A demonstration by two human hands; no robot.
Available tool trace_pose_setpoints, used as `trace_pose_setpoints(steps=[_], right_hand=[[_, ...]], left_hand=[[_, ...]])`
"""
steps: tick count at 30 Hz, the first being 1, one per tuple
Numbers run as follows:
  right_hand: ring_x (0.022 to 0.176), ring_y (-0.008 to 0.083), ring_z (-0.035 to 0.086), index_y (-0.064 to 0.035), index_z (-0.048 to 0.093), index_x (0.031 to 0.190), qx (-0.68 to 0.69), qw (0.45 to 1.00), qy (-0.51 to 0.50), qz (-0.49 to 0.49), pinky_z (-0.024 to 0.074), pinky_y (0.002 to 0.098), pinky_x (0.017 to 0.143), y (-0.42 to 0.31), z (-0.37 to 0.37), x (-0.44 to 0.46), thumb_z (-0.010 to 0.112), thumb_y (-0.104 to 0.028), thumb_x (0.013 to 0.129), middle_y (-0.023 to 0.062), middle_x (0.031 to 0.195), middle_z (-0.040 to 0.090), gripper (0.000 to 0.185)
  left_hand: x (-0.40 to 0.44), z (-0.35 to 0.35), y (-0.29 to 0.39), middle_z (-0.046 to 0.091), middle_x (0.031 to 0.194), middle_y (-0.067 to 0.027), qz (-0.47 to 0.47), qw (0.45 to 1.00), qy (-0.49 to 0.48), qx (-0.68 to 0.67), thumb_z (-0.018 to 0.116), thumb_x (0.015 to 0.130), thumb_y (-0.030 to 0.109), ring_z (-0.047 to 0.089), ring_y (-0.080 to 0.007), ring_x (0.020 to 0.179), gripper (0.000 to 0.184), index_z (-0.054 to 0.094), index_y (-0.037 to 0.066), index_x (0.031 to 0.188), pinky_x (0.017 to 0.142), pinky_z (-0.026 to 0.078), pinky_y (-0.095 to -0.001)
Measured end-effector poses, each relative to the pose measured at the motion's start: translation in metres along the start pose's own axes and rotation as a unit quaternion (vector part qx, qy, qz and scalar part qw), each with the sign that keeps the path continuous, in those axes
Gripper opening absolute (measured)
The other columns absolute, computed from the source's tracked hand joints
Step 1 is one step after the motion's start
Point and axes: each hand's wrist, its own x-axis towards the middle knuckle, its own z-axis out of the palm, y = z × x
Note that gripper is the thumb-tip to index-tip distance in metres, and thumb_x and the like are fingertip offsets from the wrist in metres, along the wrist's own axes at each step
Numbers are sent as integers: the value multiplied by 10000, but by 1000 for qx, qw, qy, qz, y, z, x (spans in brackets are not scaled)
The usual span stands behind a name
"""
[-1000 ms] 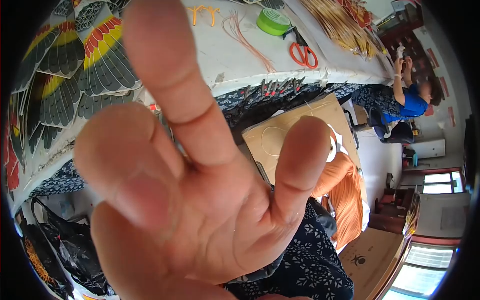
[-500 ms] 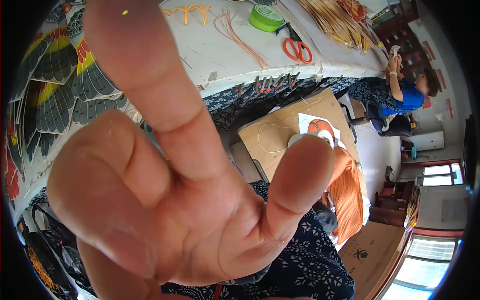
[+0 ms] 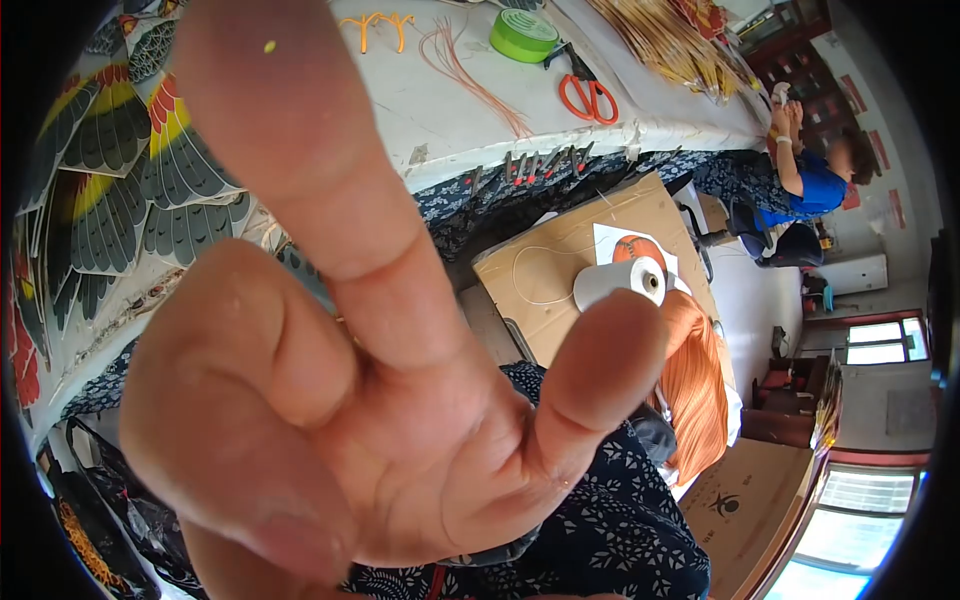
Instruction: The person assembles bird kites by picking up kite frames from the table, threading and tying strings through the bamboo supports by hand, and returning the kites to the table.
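Note:
My right hand fills the left and middle of the head view, close to the camera with its palm towards it. The index finger stretches up and the thumb stands out to the right. The other fingers are curled in, and I see nothing held. A tiny yellow speck is on the index fingertip. Behind the hand, on the left, lie printed feather-patterned wing pieces in grey, yellow and red. My left hand is out of view.
The view is tilted sideways. A pale table carries green tape, red-handled scissors, thin reddish strands and a bundle of sticks. A cardboard surface holds a white spool. Orange thread hangs nearby. A person sits beyond.
My right hand has shifted slightly right and down in the view. More of the white spool shows above the thumb.

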Motion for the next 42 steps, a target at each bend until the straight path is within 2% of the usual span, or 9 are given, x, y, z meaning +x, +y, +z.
trace_pose_setpoints(steps=[13, 16, 19, 23, 26, 28, 31, 33, 42], right_hand=[[973, 248, 547, -88, 9, 1552, 88, 995, 1, 37, 547, 452, 750, 1, -4, 5, 267, -621, 989, 167, 1329, 411, 817], [905, 211, 519, -48, 199, 1520, -206, 977, -15, 46, 495, 399, 713, -39, -47, 0, 335, -495, 1014, 111, 1182, 475, 689], [773, 183, 503, -22, 366, 1443, -374, 922, 99, 16, 461, 344, 639, -65, -66, -19, 364, -427, 1014, 92, 1071, 509, 590], [691, 161, 498, -19, 461, 1372, -521, 830, 199, 22, 448, 316, 616, -115, -103, -45, 373, -405, 1015, 58, 961, 549, 533], [687, 154, 524, -21, 481, 1347, -685, 680, 252, 66, 441, 284, 587, -161, -135, -72, 363, -439, 1020, 56, 998, 590, 544], [709, 162, 569, -22, 501, 1308, -762, 537, 286, 223, 442, 262, 575, -185, -157, -98, 370, -471, 1017, 79, 1075, 631, 551], [750, 175, 599, -14, 529, 1257, -681, 541, 277, 408, 468, 274, 595, -187, -154, -123, 332, -490, 1026, 119, 1161, 633, 565], [763, 179, 635, 5, 562, 1170, -522, 750, 253, 317, 510, 296, 639, -161, -140, -141, 409, -408, 1032, 116, 1012, 675, 462], [728, 204, 674, -4, 578, 1038, -716, 641, 251, 114, 554, 313, 733, -157, -128, -112, 540, -156, 987, 112, 848, 679, 165]], left_hand=[[6, -3, 4, 647, 1062, -68, 4, 995, 37, 89, 692, 837, 4, 531, -100, 624, 462, 542, 39, 1273, 540, 430, -244], [14, -28, 10, 650, 1060, -65, 5, 987, 99, 130, 703, 827, 1, 530, -99, 610, 468, 552, 43, 1268, 528, 428, -244], [14, -27, -19, 653, 852, -123, -7, 996, 10, 92, 682, 861, 52, 616, -207, 616, 219, 647, -6, 1069, 557, 473, -308], [13, -34, 0, 635, 739, -78, 35, 996, 19, 81, 634, 912, 51, 586, -103, 636, 102, 646, -27, 977, 587, 472, -258], [19, -40, 17, 604, 676, -48, 74, 996, 49, 31, 611, 939, 70, 556, -78, 567, 100, 623, -29, 931, 529, 439, -240], [32, -43, 33, 589, 655, -32, 47, 997, 56, -10, 603, 946, 74, 539, -68, 542, 105, 622, -28, 929, 507, 419, -232], [58, -43, 51, 560, 612, -2, -12, 994, 51, -93, 588, 960, 83, 504, -47, 490, 119, 618, -27, 925, 463, 381, -217], [75, -36, 53, 550, 596, 17, 3, 989, 60, -135, 586, 963, 82, 474, -34, 457, 116, 617, -24, 926, 433, 348, -209], [115, 5, 91, 592, 615, -8, 63, 967, 77, -235, 580, 977, 179, 572, -92, 546, 202, 624, -3, 903, 502, 420, -260]])
